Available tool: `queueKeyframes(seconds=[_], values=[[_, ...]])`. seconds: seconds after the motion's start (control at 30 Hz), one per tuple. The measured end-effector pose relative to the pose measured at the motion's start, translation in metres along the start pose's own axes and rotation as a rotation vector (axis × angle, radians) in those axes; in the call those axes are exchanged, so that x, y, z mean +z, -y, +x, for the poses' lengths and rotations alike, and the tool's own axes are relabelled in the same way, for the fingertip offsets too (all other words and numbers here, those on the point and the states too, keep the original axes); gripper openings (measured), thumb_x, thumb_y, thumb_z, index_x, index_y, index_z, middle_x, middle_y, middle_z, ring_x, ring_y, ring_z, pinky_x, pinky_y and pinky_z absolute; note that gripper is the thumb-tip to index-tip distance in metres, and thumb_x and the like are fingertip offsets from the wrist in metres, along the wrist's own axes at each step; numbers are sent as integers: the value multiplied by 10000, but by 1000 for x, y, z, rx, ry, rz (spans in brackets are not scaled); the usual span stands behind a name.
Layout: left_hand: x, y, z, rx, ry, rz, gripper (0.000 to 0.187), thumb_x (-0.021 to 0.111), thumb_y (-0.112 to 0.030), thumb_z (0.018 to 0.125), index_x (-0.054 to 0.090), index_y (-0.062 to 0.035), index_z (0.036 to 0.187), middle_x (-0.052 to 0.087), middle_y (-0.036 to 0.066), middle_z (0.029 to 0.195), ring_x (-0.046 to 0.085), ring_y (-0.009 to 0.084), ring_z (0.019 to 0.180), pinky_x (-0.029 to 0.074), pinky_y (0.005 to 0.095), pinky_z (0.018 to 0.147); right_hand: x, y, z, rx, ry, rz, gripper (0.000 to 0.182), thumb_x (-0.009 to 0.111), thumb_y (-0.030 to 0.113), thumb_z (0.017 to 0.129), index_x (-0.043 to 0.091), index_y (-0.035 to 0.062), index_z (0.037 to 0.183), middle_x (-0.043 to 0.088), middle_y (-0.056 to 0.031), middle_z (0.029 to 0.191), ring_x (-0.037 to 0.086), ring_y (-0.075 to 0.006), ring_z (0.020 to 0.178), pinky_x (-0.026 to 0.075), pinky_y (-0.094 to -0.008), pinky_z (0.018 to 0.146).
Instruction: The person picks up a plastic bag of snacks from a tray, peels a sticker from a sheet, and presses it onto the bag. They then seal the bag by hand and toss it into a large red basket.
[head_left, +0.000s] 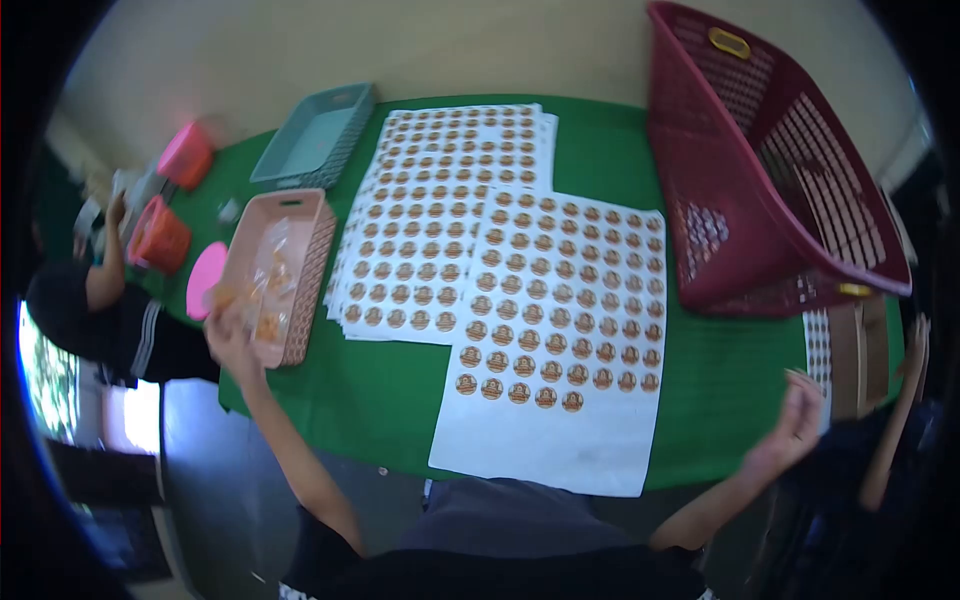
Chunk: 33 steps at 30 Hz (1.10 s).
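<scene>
At the left rim of the pink basket [318, 270], my left hand [232, 340] is closed on a small clear packet [220, 298] with orange contents; motion blurs it. Similar packets [270, 325] lie inside that basket. My right hand [785, 430] is raised near the table's right front edge, its fingers partly stretched and nothing visible in them. Between my hands lies a white sticker sheet [550, 440] with rows of round brown labels, its lower part bare. It overlaps a stack of similar sheets [410, 230] behind it.
A tall maroon basket [720, 170] stands at the back right. A teal basket [315, 135], a pink lid [207, 280] and orange-pink containers [165, 240] are on the left. People stand at both ends of the green table [370, 410]; a brown box [858, 360] is on the right.
</scene>
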<state>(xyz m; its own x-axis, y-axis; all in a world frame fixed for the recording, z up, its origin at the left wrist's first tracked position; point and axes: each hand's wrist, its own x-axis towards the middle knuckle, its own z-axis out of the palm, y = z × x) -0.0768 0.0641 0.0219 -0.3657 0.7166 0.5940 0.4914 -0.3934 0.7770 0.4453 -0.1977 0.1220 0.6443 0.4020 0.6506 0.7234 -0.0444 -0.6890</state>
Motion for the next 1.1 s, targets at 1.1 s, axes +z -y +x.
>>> queueKeyframes(seconds=[1.1], values=[[121, -134, -196, -1176, 726, -1090, 326, 438, -173, 844, 371, -72, 1147, 488, 122, 1057, 506, 202, 928, 435, 378, 792, 105, -48, -113, 331, 880, 23, 134, 599, 120, 687, 569, 16, 766, 563, -84, 739, 527, -197, 694, 410, -287, 657]])
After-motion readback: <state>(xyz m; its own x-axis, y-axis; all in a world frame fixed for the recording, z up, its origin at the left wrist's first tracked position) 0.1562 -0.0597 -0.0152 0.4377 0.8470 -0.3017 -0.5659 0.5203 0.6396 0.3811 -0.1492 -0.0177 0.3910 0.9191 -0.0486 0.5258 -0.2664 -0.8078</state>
